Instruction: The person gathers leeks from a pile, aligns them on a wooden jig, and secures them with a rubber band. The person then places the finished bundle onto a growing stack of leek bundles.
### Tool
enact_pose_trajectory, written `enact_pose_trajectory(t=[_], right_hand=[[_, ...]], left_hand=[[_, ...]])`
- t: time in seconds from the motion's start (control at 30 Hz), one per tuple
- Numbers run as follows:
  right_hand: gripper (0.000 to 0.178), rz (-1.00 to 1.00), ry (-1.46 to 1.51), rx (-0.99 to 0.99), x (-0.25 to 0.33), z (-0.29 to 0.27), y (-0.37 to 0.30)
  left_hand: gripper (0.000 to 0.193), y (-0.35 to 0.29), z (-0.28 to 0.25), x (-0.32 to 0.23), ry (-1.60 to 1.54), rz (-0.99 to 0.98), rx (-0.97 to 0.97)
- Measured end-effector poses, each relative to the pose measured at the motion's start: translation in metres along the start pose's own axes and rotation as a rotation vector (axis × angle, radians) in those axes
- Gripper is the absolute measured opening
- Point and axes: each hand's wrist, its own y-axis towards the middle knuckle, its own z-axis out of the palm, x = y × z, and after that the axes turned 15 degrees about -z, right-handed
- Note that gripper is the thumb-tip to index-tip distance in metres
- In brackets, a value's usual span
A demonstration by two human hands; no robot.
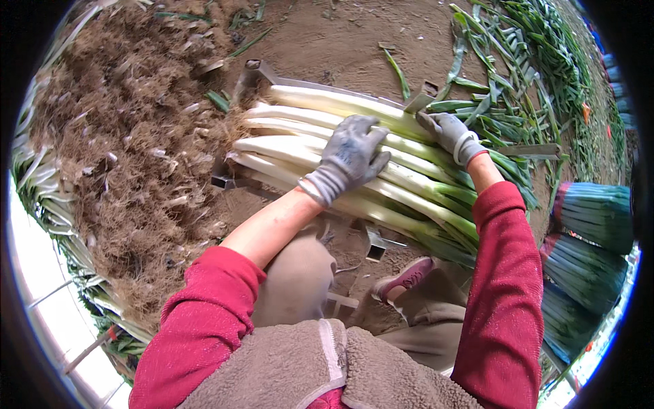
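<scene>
White stems first: row of leeks (42, 194) along far left rim, bent by the lens, apparently laid side by side to stay tidy. Next, brown heap of root scraps (129, 150), loose on the ground beyond the rack's left end, probably there because the white ends point that way. Then low metal rack (375, 251), uprights at the corners, likely meant to stop rolling. Across it, leek stalks (417, 180), white ends left, green ends right, roughly parallel, ends not flush; seemingly raised to stay off the dirt and within reach. Left hand (351, 150), grey glove, palm down on mid-stalks, fingers loosely spread and slightly bent, thumb apart; touching the top, not visibly wrapped around anything; probably steadying the layer. Right hand (446, 135), also gloved, at the far edge just beside an upright, fingers partly curled; tips hidden, so can't tell whether gripping stalk, upright or nothing; perhaps keeping that side in line. Further right, leaf scraps (521, 51) strewn past the green ends, seemingly out of the hands' way. Far right, bundles (596, 211) stacked, with reddish bands, likely tied to hold together.
</scene>
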Motion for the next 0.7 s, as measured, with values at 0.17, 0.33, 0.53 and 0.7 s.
enact_pose_trajectory(t=[0.17,0.33,0.53,0.7], right_hand=[[0.06,0.001,0.078,0.021,-0.013,0.007,0.013],[0.049,-0.003,-0.222,0.168,-0.01,-0.002,0.019],[0.055,0.094,0.011,0.438,-0.002,-0.015,0.034],[0.029,0.004,-0.299,0.073,0.022,-0.024,0.003]], left_hand=[[0.057,0.007,0.005,-0.003,0.175,-0.035,0.05],[0.06,0.008,0.004,-0.006,0.219,0.01,-0.01],[0.061,0.01,0.005,-0.006,0.3,0.012,0.027],[0.057,0.014,0.008,-0.003,0.289,0.001,0.076]])
